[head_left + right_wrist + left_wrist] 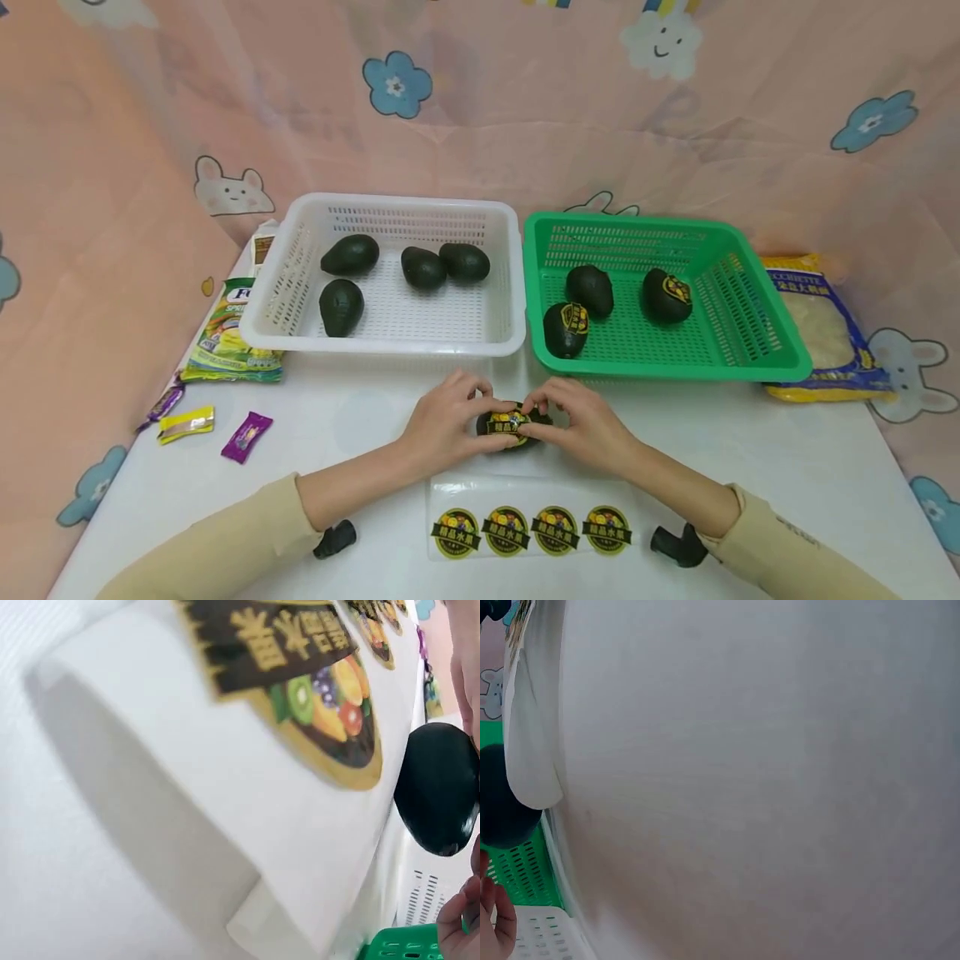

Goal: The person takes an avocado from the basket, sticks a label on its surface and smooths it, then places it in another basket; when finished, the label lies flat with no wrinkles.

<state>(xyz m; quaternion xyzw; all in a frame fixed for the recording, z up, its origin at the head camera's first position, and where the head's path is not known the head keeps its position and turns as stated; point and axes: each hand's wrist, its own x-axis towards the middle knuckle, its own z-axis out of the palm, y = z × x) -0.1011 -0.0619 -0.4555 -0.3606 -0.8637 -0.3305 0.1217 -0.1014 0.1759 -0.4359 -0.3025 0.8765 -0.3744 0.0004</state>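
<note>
We've got left hand [448,421] and right hand [581,421] both gripping one avocado [438,789], thumbs and fingers curled; can't tell if they also pinch its label [504,423]. Avocado's between sticker sheet [525,492] and white basket [382,345]/green basket [675,368]. Label: 精品水, rest covered. Four sheet stickers [506,532]: 精品水果. Right-side bag [821,333]: we read "CCHIETTE", partial.

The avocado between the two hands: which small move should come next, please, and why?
Probably, smooth the right edge of the sticker down with the right hand while the left hand steadies the avocado. The sticker lies across the fruit's curved upper side, the right hand's fingers are at that edge, and two avocados in the green basket bear similar stickers.
</note>
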